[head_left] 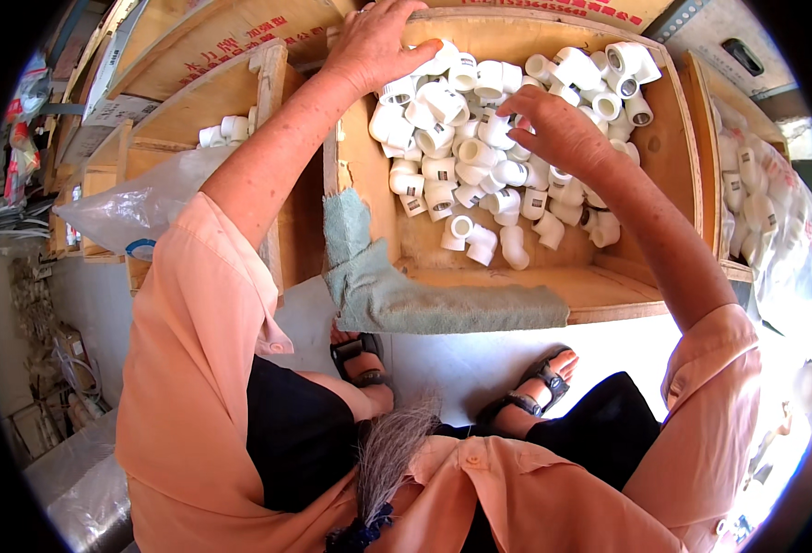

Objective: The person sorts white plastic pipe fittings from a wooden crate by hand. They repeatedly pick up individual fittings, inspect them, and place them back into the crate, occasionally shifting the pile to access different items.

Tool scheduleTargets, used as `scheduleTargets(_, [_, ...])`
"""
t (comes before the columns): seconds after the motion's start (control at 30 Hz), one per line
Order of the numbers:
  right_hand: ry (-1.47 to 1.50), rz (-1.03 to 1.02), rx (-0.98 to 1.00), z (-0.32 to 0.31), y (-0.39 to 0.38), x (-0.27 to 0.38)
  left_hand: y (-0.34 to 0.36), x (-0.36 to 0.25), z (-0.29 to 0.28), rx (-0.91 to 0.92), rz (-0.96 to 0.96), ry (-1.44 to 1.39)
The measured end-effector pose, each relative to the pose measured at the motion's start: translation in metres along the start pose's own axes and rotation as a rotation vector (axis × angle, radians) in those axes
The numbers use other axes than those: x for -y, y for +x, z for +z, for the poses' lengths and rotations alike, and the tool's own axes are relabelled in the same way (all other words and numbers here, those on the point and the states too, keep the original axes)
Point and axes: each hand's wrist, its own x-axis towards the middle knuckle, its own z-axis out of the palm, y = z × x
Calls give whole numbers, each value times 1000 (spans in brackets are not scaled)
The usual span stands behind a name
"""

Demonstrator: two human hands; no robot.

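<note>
My left hand (378, 46) is at the back-left corner of a wooden box (627, 290), its thumb apart and fingertips near the frame's top edge; whether it grips the rim is unclear. My right hand (553, 129) reaches over a heap of white elbow pipe fittings (480, 170) inside the box, fingers bent and apart, seemingly holding nothing; whether its fingertips touch a fitting is unclear. Some fittings have metal threaded inserts. A grey-green cloth (397, 300) covers the box's near-left corner and front rim.
Wooden bins (185, 111) stand left, one with white fittings and clear plastic bagging (148, 198). A bag of fittings (756, 203) sits in a right bin. My sandalled feet (530, 387) are on the pale floor (434, 359). A clear-wrapped roll (79, 465) lies lower left.
</note>
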Motion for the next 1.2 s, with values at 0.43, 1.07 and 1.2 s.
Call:
scheduleTargets(0.43, [-97, 68, 895, 52, -51, 20, 0, 8, 0, -27, 45, -45])
scheduleTargets(1.07, [-95, 201, 864, 89, -67, 16, -2, 7, 4, -40, 16, 55])
scheduleTargets(1.2, [68, 164, 868, 40, -60, 19, -2, 8, 6, -59, 39, 37])
